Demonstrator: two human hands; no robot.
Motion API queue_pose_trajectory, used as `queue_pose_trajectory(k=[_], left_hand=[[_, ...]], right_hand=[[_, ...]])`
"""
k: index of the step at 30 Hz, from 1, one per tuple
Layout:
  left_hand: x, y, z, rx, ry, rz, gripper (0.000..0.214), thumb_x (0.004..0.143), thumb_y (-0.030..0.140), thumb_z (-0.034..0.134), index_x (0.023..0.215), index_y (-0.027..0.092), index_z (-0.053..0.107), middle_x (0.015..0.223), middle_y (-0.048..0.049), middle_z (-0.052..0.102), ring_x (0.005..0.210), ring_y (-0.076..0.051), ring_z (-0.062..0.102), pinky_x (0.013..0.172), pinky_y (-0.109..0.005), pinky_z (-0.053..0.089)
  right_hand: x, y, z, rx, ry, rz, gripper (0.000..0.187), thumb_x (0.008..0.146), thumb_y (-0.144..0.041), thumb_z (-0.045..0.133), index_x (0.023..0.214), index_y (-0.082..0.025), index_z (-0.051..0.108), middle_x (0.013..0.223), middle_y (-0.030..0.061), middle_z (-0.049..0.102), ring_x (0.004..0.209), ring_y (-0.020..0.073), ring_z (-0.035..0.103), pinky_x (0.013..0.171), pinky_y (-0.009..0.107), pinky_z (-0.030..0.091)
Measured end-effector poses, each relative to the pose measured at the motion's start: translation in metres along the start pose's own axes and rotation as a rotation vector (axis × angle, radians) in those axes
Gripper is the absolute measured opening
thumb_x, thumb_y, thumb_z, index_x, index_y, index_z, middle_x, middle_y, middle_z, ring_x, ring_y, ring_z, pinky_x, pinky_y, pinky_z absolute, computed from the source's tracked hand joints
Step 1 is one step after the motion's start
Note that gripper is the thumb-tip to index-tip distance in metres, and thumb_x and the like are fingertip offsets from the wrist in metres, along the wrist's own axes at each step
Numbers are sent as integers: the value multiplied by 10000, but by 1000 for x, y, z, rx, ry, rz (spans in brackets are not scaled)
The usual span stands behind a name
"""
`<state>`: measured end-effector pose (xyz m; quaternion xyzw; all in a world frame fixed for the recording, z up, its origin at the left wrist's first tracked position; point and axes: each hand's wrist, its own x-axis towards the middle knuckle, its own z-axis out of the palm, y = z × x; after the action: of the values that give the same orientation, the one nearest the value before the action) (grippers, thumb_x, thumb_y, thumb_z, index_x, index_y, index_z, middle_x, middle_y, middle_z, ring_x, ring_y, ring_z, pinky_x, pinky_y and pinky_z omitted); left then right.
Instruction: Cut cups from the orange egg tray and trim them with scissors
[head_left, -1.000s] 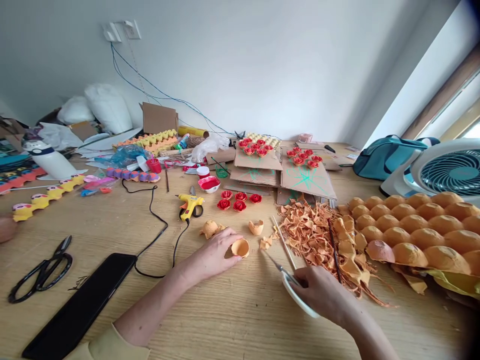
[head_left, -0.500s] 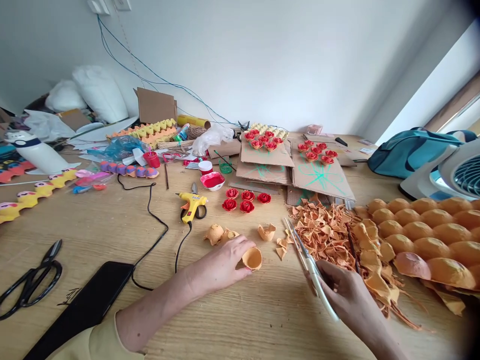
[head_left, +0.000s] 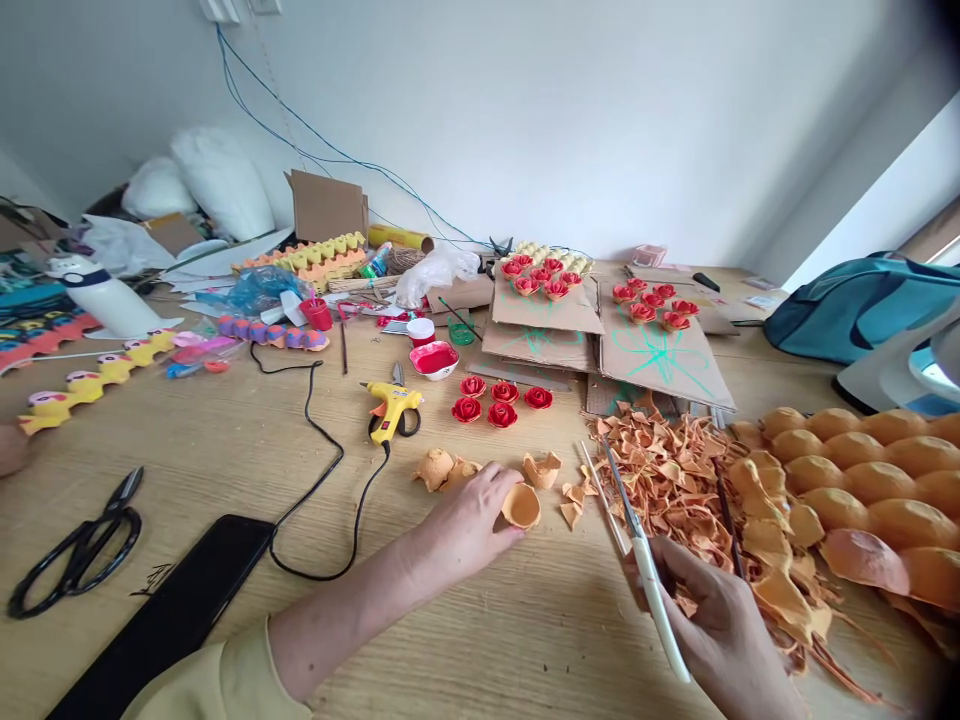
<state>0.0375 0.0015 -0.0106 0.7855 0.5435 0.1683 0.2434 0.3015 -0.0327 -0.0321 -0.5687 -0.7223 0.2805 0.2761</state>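
My left hand (head_left: 476, 515) is closed around an orange egg-carton cup (head_left: 522, 507), its opening tilted toward me, just above the wooden table. Behind those fingers lie more cut cups (head_left: 433, 468), partly covered, and a torn-edged cup (head_left: 541, 469) sits to their right. In my right hand (head_left: 705, 605) is a pair of scissors (head_left: 651, 590) with a white handle, the metal blades pointing away from me. A thin pale stick (head_left: 598, 487) shows alongside the blades; whether my fingers touch it I cannot tell. Small orange scraps (head_left: 576, 500) rest between the hands.
A heap of orange trimmings (head_left: 667, 470) and an egg tray (head_left: 885, 455) lie right. Beyond are red paper roses (head_left: 502, 414), cardboard sheets (head_left: 660, 365), red paint (head_left: 433, 358) and a corded glue gun (head_left: 392, 408). Black scissors (head_left: 82, 550), a phone (head_left: 180, 600) and another person's hand (head_left: 9, 448) are left.
The view has shifted a little, so everything sits slightly differently in the picture. Part of another person's hand now shows at the left edge. Both my hands keep their holds.
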Motion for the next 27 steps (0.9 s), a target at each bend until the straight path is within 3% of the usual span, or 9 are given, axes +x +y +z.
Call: queue_pose_trajectory(k=[5, 7, 11, 13, 15, 21, 25, 27], left_hand=[[2, -1, -3, 130, 14, -5, 397, 834, 286, 668, 1204, 230, 535, 1182, -90, 596, 1044, -277, 621, 881, -413, 512], [7, -4, -21, 143, 45, 32, 510, 804, 346, 709, 1269, 255, 520, 1229, -85, 583, 1036, -270, 629, 885, -399, 509], [23, -2, -75, 163, 229, 107, 269, 912, 343, 579, 1156, 232, 593, 1100, -40, 630, 878, -181, 648, 839, -345, 507], [33, 2, -89, 153, 319, 161, 251, 904, 294, 594, 1143, 217, 598, 1079, -30, 641, 878, -169, 640, 845, -332, 503], [41, 6, -86, 79, 289, 197, 227, 894, 268, 607, 1114, 211, 611, 1043, -24, 656, 856, -155, 644, 817, -310, 512], [62, -4, -47, 0, 105, 225, 211, 854, 226, 648, 1063, 196, 636, 1063, -58, 679, 961, -200, 648, 843, -341, 519], [67, -21, -61, 4, 132, 193, 139, 871, 263, 612, 982, 194, 658, 978, -51, 691, 920, -201, 644, 846, -337, 500], [63, -28, -71, 46, 43, 161, 210, 832, 325, 655, 1009, 211, 657, 1034, -52, 687, 975, -226, 633, 881, -354, 486]], right_hand=[[-1, -1, 1, -5, 2, -26, 417, 909, -537, 484, 666, -208, 566, 593, 3, 511, 577, 150, 470, 524, 242, 392], [1, -5, 0, 7, 8, -26, 417, 899, -541, 487, 659, -209, 567, 584, 7, 516, 565, 152, 473, 514, 243, 394], [3, -12, -3, 61, 40, -28, 387, 863, -525, 527, 639, -210, 562, 576, 9, 525, 553, 154, 482, 503, 241, 402], [4, -10, -2, 85, 53, -34, 365, 849, -506, 553, 635, -210, 550, 582, 8, 527, 563, 155, 482, 516, 242, 407], [3, -4, 3, 109, 54, -22, 351, 853, -485, 566, 638, -209, 532, 606, 9, 532, 587, 155, 479, 539, 244, 411], [3, 12, 17, 237, 4, 60, 309, 894, -475, 535, 763, -198, 577, 691, 10, 538, 625, 151, 468, 547, 236, 404], [9, -2, 16, 219, -42, 60, 327, 890, -492, 536, 752, -197, 575, 703, 13, 545, 653, 160, 486, 580, 246, 417], [13, -13, 13, 190, -92, 46, 348, 908, -498, 511, 736, -199, 562, 706, 11, 546, 654, 158, 493, 588, 247, 413]])
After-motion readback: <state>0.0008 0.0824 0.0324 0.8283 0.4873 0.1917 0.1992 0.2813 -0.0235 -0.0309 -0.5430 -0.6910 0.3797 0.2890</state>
